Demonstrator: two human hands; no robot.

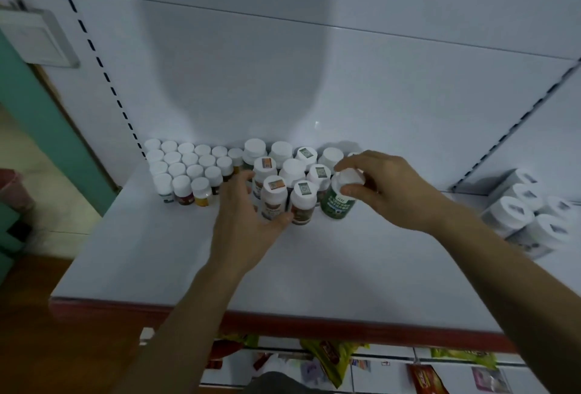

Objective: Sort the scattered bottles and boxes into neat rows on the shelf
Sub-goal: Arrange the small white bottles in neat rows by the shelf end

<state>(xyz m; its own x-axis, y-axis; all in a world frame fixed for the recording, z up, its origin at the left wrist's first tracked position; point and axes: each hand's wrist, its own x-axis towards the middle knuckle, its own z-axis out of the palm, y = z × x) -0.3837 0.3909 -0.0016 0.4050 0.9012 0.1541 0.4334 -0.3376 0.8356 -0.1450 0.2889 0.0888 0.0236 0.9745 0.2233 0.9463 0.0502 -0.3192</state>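
Note:
On the white shelf [157, 255] stand rows of small white-capped bottles [188, 170] at the left and taller white-capped bottles [294, 170] in the middle. My left hand [245, 214] curls round the front tall bottle with a brown label [274, 197], thumb at its base. My right hand [383, 189] grips the white cap of a green-labelled bottle [338, 205], which stands tilted at the right end of the front row.
A shrink-wrapped pack of white-capped bottles [528, 214] lies on the shelf at the far right. The shelf has a red front edge [283, 321]. Snack packets [333, 359] hang below it. Slotted uprights run up the back panel at both sides.

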